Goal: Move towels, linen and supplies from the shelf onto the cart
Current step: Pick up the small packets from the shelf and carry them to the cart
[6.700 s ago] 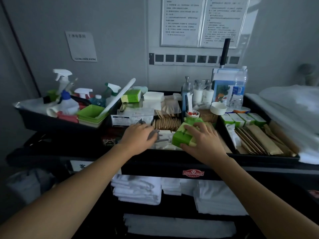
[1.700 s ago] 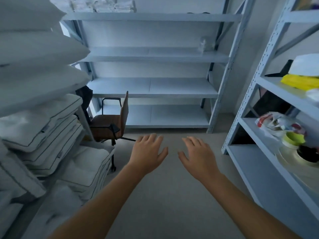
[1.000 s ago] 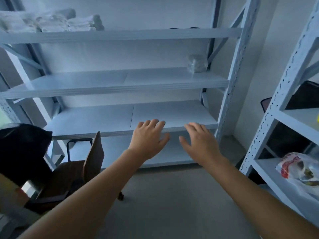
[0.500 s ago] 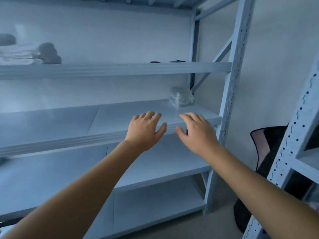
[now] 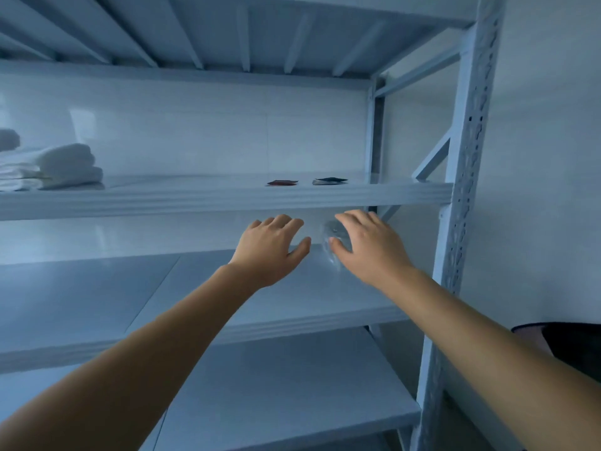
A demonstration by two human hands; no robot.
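I face a grey metal shelf rack (image 5: 227,198). A clear plastic packet (image 5: 332,236) lies on the middle board, mostly hidden behind my right hand (image 5: 370,249), which hovers in front of it with fingers spread. My left hand (image 5: 271,247) is beside it, fingers straight, holding nothing. On the board above lie a stack of folded white towels (image 5: 55,167) at the far left, a small red sachet (image 5: 282,182) and a small dark sachet (image 5: 329,181). The cart is out of view.
The rack's perforated upright post (image 5: 468,157) stands to the right of my right hand. A dark object (image 5: 572,343) sits low at the right edge. Lower shelf boards (image 5: 292,385) lie beneath my arms.
I have moved closer to the rack and my view has tilted upward. Both hands have reached further in over the middle board, and my right hand now covers most of the clear packet.
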